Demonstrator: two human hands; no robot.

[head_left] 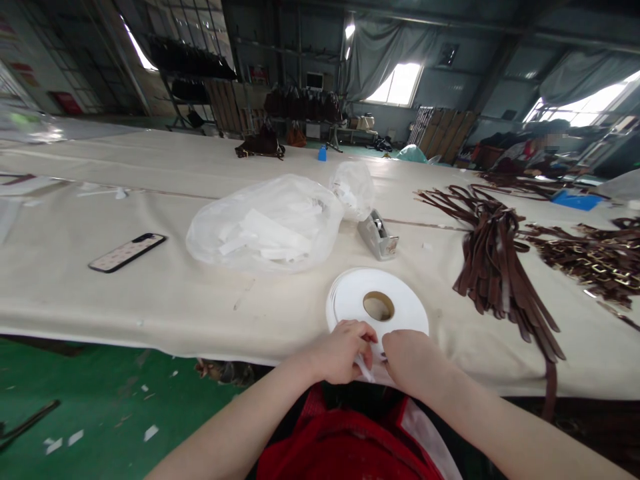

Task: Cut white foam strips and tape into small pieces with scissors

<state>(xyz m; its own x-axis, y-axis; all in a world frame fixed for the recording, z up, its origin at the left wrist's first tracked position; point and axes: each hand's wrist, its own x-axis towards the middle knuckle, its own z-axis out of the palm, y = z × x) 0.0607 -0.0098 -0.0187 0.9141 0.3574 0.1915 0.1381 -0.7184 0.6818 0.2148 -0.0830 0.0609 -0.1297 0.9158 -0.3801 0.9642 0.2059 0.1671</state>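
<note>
A large white roll of tape [405, 297] lies flat by the table's front edge, with a brown cardboard core in its middle. My left hand [345, 352] is at the roll's near side, fingers curled around a white strip [364, 368] whose end points down toward me. Close beside it, my right hand [411, 359] is closed at the roll's near edge; what its fingers grip is hidden. Behind the roll stands a grey tape dispenser [379, 237]. A clear plastic bag [270, 223] with white strips inside sits to the left of it.
A phone [127, 253] lies on the cream-covered table [200, 313] at left. Brown leather straps [495, 260] are bundled at right, near buckled straps [595, 260]. Another person [525, 157] is at the far right. White scraps [150, 433] dot the green floor.
</note>
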